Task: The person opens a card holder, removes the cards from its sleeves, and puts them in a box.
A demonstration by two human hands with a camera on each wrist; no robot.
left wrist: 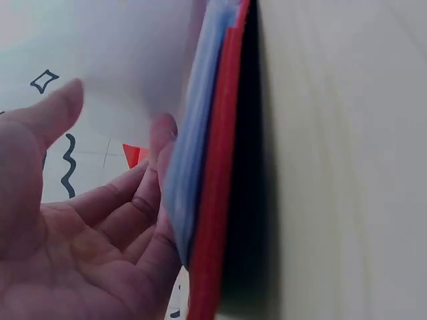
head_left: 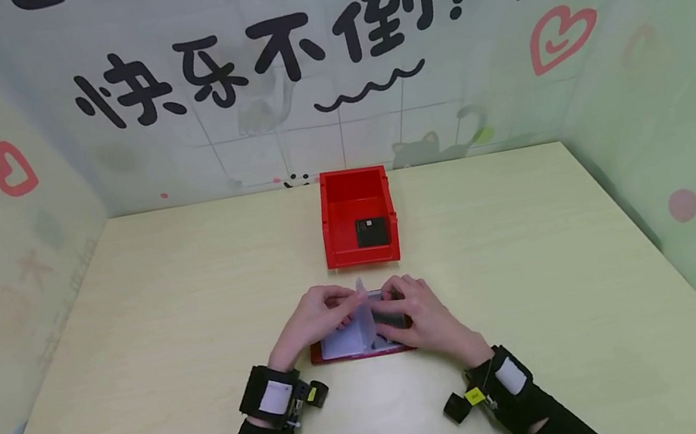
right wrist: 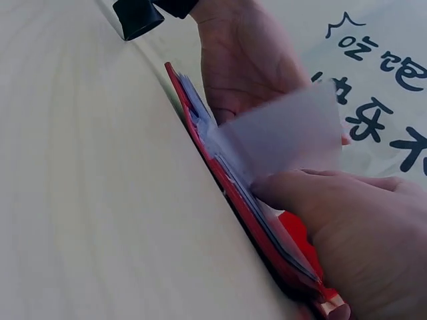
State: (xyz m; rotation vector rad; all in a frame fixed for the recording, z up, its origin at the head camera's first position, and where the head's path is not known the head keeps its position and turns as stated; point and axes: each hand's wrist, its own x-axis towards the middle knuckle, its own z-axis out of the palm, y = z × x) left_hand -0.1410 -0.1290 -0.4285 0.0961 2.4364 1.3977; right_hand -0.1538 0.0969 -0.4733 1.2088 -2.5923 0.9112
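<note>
A red folder [head_left: 361,345] lies open on the surface [head_left: 134,345] before a red bin [head_left: 358,215] that holds a black block [head_left: 371,231]. The left hand [head_left: 317,318] pinches a clear sleeve [head_left: 364,314] upright; the right hand [head_left: 420,316] rests flat on the right page, fingers straight. The sleeve looks thin, floppy and slick, best taken at its free edge. What the pages hold is hidden.
</note>
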